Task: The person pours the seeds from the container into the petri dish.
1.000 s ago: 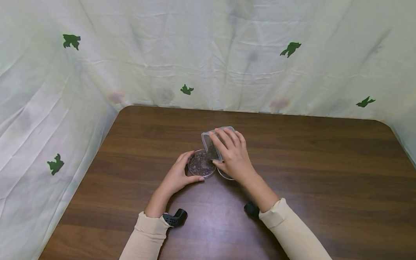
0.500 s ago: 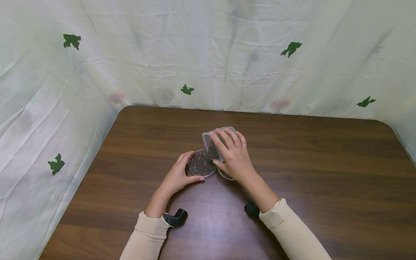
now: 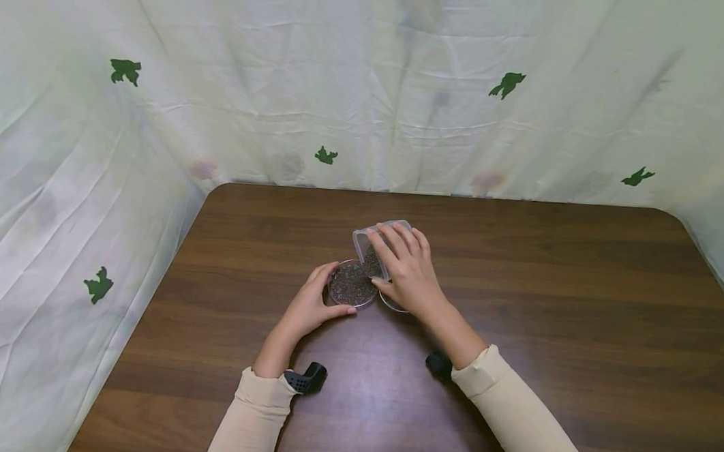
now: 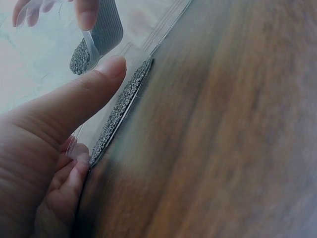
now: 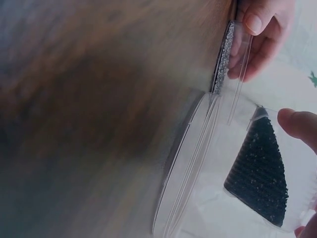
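Observation:
My left hand (image 3: pixel 307 308) grips a clear petri dish (image 3: pixel 367 303) between thumb and fingers on the table. A layer of dark grey granules (image 3: pixel 348 287) covers its bottom. Above the dish's right side, my right hand (image 3: pixel 410 273) holds a clear plastic tub (image 3: pixel 361 238), tilted with its lip low toward the dish. Dark granules (image 5: pixel 260 171) fill one corner of the tub in the right wrist view. From the left wrist, the left thumb (image 4: pixel 89 91) shows on the dish's near edge. A second clear round dish or lid (image 3: pixel 396 308) lies partly hidden under the right hand.
The brown wooden table (image 3: pixel 549 297) extends around both hands. A pale cloth (image 3: pixel 271 78) with green bird-shaped patches hangs behind and beside it. Black wrist cameras (image 3: pixel 307 378) sit on both wrists.
The surface inside the petri dish has turned from mixed brownish to a more even dark grey. More granules show near the tub's lip. Both hands have hardly moved.

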### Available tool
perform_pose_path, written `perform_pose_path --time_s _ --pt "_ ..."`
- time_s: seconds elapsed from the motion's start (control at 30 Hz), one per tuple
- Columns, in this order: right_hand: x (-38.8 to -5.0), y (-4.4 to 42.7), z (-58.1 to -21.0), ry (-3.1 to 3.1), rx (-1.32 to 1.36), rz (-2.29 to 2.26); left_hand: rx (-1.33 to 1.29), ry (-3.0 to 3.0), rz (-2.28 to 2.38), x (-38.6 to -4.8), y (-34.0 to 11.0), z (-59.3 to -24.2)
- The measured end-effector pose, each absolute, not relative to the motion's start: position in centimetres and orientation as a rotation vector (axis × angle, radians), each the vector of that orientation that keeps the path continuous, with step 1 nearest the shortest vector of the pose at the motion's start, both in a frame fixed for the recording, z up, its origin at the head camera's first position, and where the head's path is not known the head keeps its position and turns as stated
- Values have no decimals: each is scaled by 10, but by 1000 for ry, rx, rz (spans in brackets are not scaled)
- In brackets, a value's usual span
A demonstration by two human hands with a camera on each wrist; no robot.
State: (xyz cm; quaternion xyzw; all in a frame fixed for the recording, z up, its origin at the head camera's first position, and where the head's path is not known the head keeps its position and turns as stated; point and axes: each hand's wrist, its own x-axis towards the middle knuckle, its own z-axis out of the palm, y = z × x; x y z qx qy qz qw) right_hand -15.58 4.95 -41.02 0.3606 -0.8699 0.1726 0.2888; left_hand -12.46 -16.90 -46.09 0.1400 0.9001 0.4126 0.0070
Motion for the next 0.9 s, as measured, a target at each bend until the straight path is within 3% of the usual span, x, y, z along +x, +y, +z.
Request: perform_pose_path --time_s 0.9 --pt "-155 56 -417 -2382 744 813 490 2855 1295 -127 -169 -465"
